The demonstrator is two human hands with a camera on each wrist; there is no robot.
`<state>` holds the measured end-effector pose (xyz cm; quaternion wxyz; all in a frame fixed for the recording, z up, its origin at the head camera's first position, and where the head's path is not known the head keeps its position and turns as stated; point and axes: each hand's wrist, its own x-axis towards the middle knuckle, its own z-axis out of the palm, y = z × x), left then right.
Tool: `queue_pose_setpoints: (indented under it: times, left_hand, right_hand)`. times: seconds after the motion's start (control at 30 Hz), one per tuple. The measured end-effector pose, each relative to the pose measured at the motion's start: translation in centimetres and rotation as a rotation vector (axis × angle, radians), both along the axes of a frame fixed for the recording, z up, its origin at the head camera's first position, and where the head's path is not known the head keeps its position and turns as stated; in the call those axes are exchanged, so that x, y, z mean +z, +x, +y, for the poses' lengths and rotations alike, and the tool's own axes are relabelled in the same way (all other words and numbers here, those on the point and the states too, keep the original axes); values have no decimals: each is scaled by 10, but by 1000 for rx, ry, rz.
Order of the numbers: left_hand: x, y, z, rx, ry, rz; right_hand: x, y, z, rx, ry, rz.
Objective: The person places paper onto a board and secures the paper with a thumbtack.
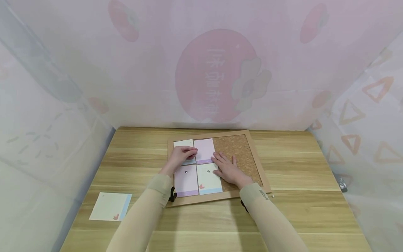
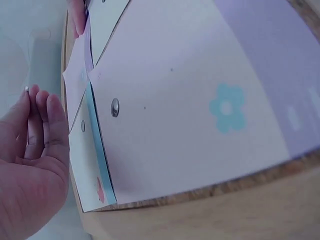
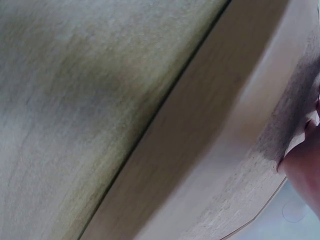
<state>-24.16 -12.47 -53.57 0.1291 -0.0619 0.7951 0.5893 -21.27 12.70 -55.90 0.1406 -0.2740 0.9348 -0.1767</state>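
My left hand (image 1: 180, 157) pinches a tiny pin (image 2: 26, 89) between thumb and fingertips, above the join of the two upper notes. Below its fingertips are a cream note (image 2: 90, 162), fixed by a thumbtack (image 2: 83, 126), and a lilac note (image 1: 204, 148). My right hand (image 1: 229, 170) rests flat with fingers spread on the cork board (image 1: 240, 150), its fingertips touching the lilac note's right edge. In the lower row, a pink note (image 1: 185, 183) and a cream note with a blue stripe (image 1: 210, 182) each bear a round silver thumbtack.
A loose cream note (image 1: 108, 206) lies on the wooden table (image 1: 299, 217) to the left. One small pin (image 1: 273, 196) lies just off the board's lower right corner. The board's wooden frame (image 1: 204, 200) sits slightly turned. Printed cloth walls (image 1: 141, 80) enclose the table.
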Motion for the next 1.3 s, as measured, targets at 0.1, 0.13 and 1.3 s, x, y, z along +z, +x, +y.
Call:
queue_pose_setpoints:
  times: [0.1,0.13,1.3]
  left_hand:
    - [0,-3,2,-13,-18,-27]
    - [0,-5,3,-20,-35,-32]
    - [-3,-5,30,3,-315,23]
  right_hand:
    - [0,0,0,-1,3,0]
    - [-1,1,0,-2,3,1]
    - [-6,6,-1,9,7,6]
